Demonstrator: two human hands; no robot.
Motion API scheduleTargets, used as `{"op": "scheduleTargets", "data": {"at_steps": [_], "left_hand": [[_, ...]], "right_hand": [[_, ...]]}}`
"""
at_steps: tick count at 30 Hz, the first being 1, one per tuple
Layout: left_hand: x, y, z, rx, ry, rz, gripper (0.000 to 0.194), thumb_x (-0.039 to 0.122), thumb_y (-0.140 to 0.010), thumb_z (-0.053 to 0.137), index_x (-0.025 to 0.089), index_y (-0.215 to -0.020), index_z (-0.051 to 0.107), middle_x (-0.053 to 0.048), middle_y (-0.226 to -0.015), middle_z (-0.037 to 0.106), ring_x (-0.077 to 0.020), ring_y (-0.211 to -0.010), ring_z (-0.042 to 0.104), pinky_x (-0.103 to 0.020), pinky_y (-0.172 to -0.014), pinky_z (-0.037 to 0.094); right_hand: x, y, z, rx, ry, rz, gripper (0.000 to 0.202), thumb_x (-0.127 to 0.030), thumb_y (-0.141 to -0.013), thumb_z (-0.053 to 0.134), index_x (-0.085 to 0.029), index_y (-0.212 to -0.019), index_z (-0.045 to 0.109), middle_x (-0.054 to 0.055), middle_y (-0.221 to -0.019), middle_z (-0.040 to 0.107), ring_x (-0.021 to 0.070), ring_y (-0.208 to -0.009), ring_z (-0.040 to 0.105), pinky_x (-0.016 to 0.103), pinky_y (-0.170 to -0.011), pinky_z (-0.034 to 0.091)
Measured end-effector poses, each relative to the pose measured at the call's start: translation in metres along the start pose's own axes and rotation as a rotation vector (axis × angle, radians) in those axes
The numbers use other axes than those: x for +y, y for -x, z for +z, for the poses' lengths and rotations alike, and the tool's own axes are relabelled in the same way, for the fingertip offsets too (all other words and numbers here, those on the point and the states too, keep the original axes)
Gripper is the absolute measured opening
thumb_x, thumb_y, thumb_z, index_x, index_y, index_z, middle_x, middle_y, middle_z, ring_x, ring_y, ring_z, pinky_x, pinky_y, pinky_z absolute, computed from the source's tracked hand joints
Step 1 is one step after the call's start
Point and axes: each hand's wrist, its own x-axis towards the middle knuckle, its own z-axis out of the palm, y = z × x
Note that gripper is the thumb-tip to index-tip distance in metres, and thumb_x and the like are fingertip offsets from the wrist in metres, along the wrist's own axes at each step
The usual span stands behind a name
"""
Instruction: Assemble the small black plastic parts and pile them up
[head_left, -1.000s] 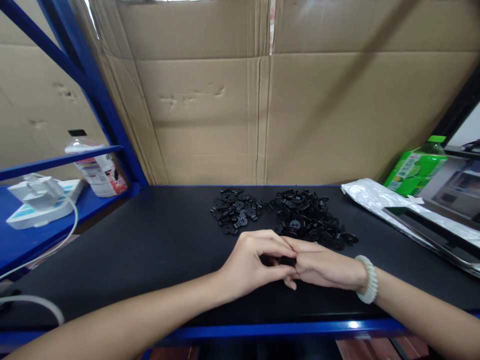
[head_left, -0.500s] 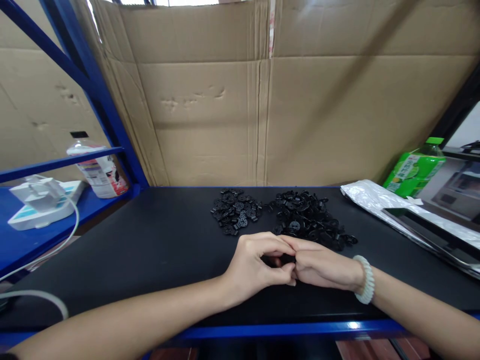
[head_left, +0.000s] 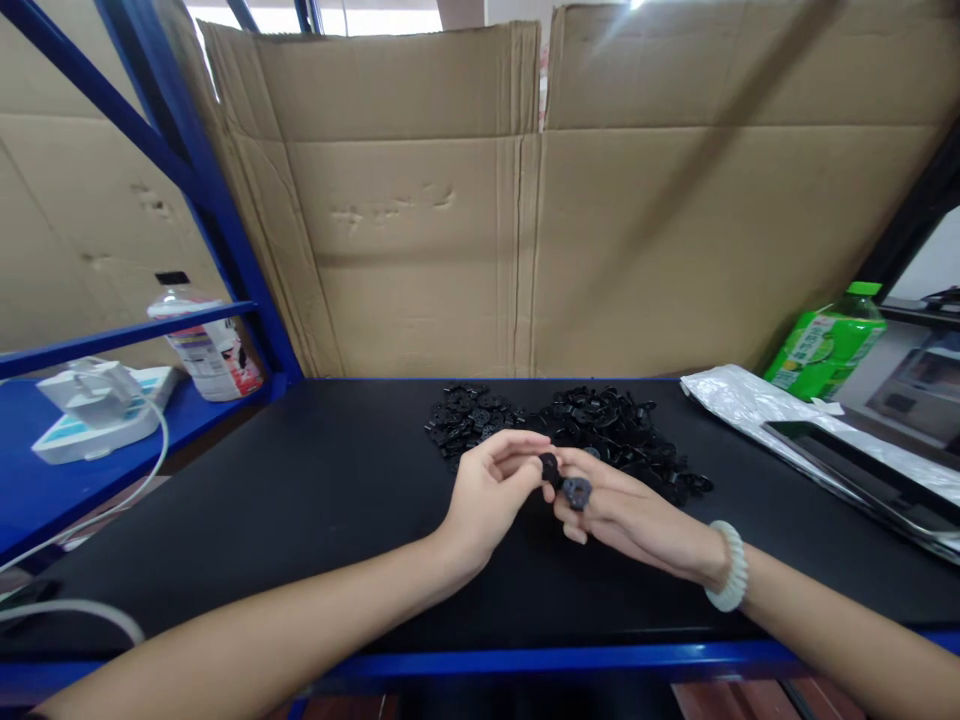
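Over the front middle of the black table, my left hand [head_left: 480,505] is closed, its thumb and fingers pinching a small black round plastic part [head_left: 550,468]. Right beside it, my right hand [head_left: 645,520], with a pale coiled band on the wrist, is turned partly up and closed around a dark grey plastic piece with a hole [head_left: 577,492]. Whether these two pieces are joined I cannot tell. Behind my hands lie two heaps: flat black perforated parts [head_left: 472,408] on the left and black round parts [head_left: 611,425] on the right.
On the right lie a silvery bag [head_left: 724,385] and a dark flat frame [head_left: 862,465], with a green bottle [head_left: 829,345] behind. A blue shelf at left carries a power strip [head_left: 105,425] and a labelled bottle [head_left: 210,350]. Cardboard [head_left: 420,250] walls the back.
My hands were pressed together with the parts mostly hidden; now they have opened somewhat and the dark pieces show between them. My left hand has shifted slightly up and left. The view tilted up slightly.
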Motion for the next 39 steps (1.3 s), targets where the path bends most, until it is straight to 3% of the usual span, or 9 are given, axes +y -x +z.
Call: {"op": "scheduleTargets", "data": {"at_steps": [3,5,11,15,22,25,30,34,39], "left_hand": [[0.001,0.000,-0.001,0.011,0.057,-0.003,0.014,0.017,-0.074,0.068,0.014,-0.087,0.069,-0.005,-0.089,0.072,-0.0163,-0.079,0.068,-0.030,-0.078,0.056],[0.001,0.001,0.000,0.004,0.002,0.033,0.013,0.017,-0.073,0.070,0.014,-0.085,0.071,-0.005,-0.089,0.071,-0.0176,-0.085,0.067,-0.031,-0.085,0.054],[-0.004,-0.001,0.011,0.052,-0.007,0.002,0.013,0.018,-0.076,0.066,0.014,-0.088,0.069,-0.005,-0.089,0.071,-0.0176,-0.086,0.068,-0.034,-0.085,0.055],[-0.010,0.001,0.017,0.046,-0.087,-0.026,0.016,0.014,-0.076,0.065,0.013,-0.091,0.068,-0.008,-0.096,0.072,-0.0195,-0.092,0.068,-0.038,-0.092,0.052],[-0.032,-0.008,0.025,0.085,-0.367,-0.035,0.042,0.017,-0.077,0.063,0.014,-0.118,0.058,-0.015,-0.131,0.056,-0.0268,-0.126,0.048,-0.043,-0.108,0.036],[-0.035,-0.026,0.035,0.056,-0.464,-0.015,0.056,0.026,-0.078,0.064,0.014,-0.130,0.048,-0.015,-0.144,0.044,-0.0271,-0.137,0.035,-0.039,-0.115,0.024],[-0.038,-0.053,0.050,0.021,-0.595,-0.060,0.072,0.039,-0.078,0.064,0.007,-0.137,0.037,-0.022,-0.152,0.028,-0.0322,-0.144,0.013,-0.042,-0.116,0.016],[-0.040,-0.060,0.055,0.015,-0.665,-0.076,0.073,0.044,-0.080,0.060,0.007,-0.138,0.035,-0.024,-0.150,0.030,-0.0335,-0.143,0.017,-0.044,-0.114,0.020],[-0.038,-0.061,0.062,0.060,-0.731,-0.072,0.070,0.044,-0.082,0.055,0.006,-0.137,0.035,-0.024,-0.149,0.032,-0.0327,-0.142,0.022,-0.042,-0.115,0.020]], "right_hand": [[-0.007,0.005,-0.006,0.070,0.359,-0.145,0.042,-0.010,-0.078,0.047,-0.024,-0.117,0.040,0.002,-0.097,0.050,0.0121,-0.069,0.044,0.030,-0.066,0.039],[-0.011,0.008,-0.011,0.115,0.532,-0.216,0.041,-0.007,-0.077,0.045,-0.023,-0.115,0.040,0.004,-0.101,0.051,0.0130,-0.075,0.046,0.031,-0.070,0.040],[-0.012,0.014,-0.019,0.139,0.640,-0.286,0.035,-0.003,-0.075,0.039,-0.022,-0.104,0.044,0.002,-0.089,0.051,0.0152,-0.082,0.051,0.029,-0.066,0.043],[-0.015,0.025,-0.026,0.171,0.768,-0.299,0.031,-0.005,-0.076,0.042,-0.022,-0.103,0.045,0.004,-0.095,0.054,0.0165,-0.086,0.054,0.031,-0.069,0.047],[-0.051,0.026,-0.080,0.444,1.235,-0.494,0.047,-0.015,-0.074,0.057,-0.024,-0.118,0.044,0.010,-0.115,0.058,0.0286,-0.111,0.055,0.046,-0.091,0.047],[-0.060,0.014,-0.102,0.401,1.243,-0.493,0.046,-0.017,-0.073,0.059,-0.024,-0.118,0.051,0.009,-0.121,0.058,0.0299,-0.117,0.053,0.052,-0.102,0.039],[-0.056,0.011,-0.121,0.316,1.139,-0.444,0.059,-0.014,-0.069,0.052,-0.027,-0.126,0.050,0.003,-0.133,0.055,0.0244,-0.125,0.050,0.045,-0.107,0.039],[-0.045,0.025,-0.138,0.498,1.048,-0.390,0.051,-0.016,-0.075,0.045,-0.027,-0.124,0.051,0.002,-0.134,0.054,0.0241,-0.129,0.046,0.048,-0.111,0.033],[-0.020,0.039,-0.148,0.697,0.968,-0.250,0.048,-0.042,-0.086,0.050,-0.024,-0.130,0.047,0.010,-0.144,0.044,0.0301,-0.137,0.033,0.054,-0.115,0.017]]}}
